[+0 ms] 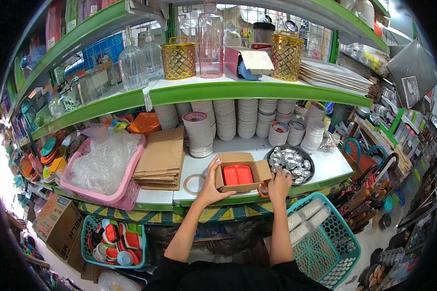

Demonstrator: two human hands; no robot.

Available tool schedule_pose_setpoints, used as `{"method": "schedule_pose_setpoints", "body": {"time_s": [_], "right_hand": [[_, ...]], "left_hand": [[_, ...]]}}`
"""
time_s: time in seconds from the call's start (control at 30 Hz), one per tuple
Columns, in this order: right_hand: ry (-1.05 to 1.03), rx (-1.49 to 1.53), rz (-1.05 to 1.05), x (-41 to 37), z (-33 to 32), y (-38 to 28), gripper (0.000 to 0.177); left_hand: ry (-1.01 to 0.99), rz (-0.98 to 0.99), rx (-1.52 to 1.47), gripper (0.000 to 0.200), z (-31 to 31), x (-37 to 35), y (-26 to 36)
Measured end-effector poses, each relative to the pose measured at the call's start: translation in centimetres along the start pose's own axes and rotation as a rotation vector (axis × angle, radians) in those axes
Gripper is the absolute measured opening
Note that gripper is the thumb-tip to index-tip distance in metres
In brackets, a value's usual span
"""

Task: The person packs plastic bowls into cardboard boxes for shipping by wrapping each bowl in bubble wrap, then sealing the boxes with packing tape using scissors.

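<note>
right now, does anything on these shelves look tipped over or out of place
Yes: on the upper shelf a pink carton lies tipped on its side, flap hanging open, between the pink bottle and a gold basket. The box in the left hand sits level.

Ring (193,183), perhaps tape, half behind left hand (210,183), far-left shelves (31,145) blurred

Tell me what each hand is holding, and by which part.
The left hand grips the box by its left wall. The right hand rests by the box's right flap; whether it grips anything cannot be told.
</note>
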State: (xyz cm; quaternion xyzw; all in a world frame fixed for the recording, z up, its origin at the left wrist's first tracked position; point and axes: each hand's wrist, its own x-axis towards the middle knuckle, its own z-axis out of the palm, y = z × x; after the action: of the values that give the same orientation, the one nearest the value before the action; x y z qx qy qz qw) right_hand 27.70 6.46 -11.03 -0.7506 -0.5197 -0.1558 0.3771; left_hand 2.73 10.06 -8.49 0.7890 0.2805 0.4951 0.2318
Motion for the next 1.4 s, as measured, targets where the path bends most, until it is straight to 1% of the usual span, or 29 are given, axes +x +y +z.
{"method": "schedule_pose_setpoints", "body": {"time_s": [0.03,0.17,0.33,0.5,0.57,0.63,0.67,0.73,0.77,0.87,0.97,1.0,1.03,1.07,1.13,1.17,1.23,1.27,1.33,1.37,1.4], "right_hand": [[-0.052,-0.005,0.003,-0.1,-0.3,-0.2,0.025],[-0.082,-0.03,0.043,-0.5,-1.3,-0.7,0.022],[0.006,0.006,0.006,-1.5,-1.8,0.3,0.019],[0.017,0.099,0.023,-1.8,-2.8,1.3,0.017],[0.025,0.128,0.031,-1.8,-2.8,1.8,0.016],[0.099,0.129,0.019,-1.7,-2.6,2.5,0.014],[0.1,0.128,0.02,-1.7,-2.7,2.9,0.014],[0.08,0.127,0.035,-1.4,-3.3,3.2,0.015],[0.133,0.131,0.013,-1.3,-3.3,3.5,0.016],[0.145,0.142,0.004,-1.1,-3.1,5.0,0.013],[0.15,0.225,0.012,-0.7,-3.2,6.3,0.012],[0.158,0.259,0.027,-0.5,-3.6,5.9,0.012],[0.117,0.245,0.102,-0.3,-4.2,5.5,0.012],[0.116,0.246,0.101,-0.1,-4.4,5.0,0.012],[0.221,0.174,0.051,0.3,-4.5,4.4,0.01],[0.221,0.175,0.05,0.6,-4.3,4.2,0.01],[0.12,0.198,-0.061,1.3,-3.8,3.7,0.007],[0.118,0.2,-0.062,1.5,-3.5,3.3,0.007],[-0.024,0.247,-0.118,2.0,-3.2,2.2,0.013],[-0.109,0.264,-0.122,2.3,-2.7,2.2,0.019],[-0.11,0.265,-0.123,2.5,-2.2,2.2,0.019]], "left_hand": [[0.0,-0.001,0.011,0.105,0.0,0.0,0.0],[0.013,0.019,0.035,0.105,0.3,0.1,0.2],[0.04,0.019,0.041,0.105,0.8,0.2,0.1],[0.061,0.037,0.043,0.105,1.3,-0.1,-0.2],[0.11,0.066,0.022,0.106,1.6,-0.3,-0.8],[0.125,0.064,0.029,0.106,1.7,-0.6,-1.1],[0.142,0.061,0.04,0.107,1.7,-0.7,-1.3],[0.137,0.058,0.028,0.107,1.8,-0.7,-1.4],[0.133,0.053,0.015,0.108,1.8,-0.8,-1.5],[0.132,0.051,0.023,0.109,1.8,-0.8,-1.6],[0.137,0.049,0.006,0.109,1.9,-0.9,-1.7],[0.138,0.047,0.006,0.109,1.9,-0.9,-1.7],[0.134,0.039,0.01,0.108,1.8,-0.9,-1.7],[0.131,0.031,0.015,0.108,1.7,-0.9,-1.6],[0.138,0.033,0.018,0.107,1.7,-0.9,-1.5],[0.145,0.035,0.022,0.106,1.7,-0.8,-1.4],[0.147,0.04,0.018,0.106,1.7,-0.8,-1.5],[0.147,0.045,0.013,0.106,1.7,-0.9,-1.5],[0.152,0.049,0.006,0.106,1.8,-0.9,-1.7],[0.155,0.054,-0.004,0.105,1.8,-0.9,-1.7],[0.156,0.053,-0.003,0.105,1.8,-0.9,-1.6]]}}
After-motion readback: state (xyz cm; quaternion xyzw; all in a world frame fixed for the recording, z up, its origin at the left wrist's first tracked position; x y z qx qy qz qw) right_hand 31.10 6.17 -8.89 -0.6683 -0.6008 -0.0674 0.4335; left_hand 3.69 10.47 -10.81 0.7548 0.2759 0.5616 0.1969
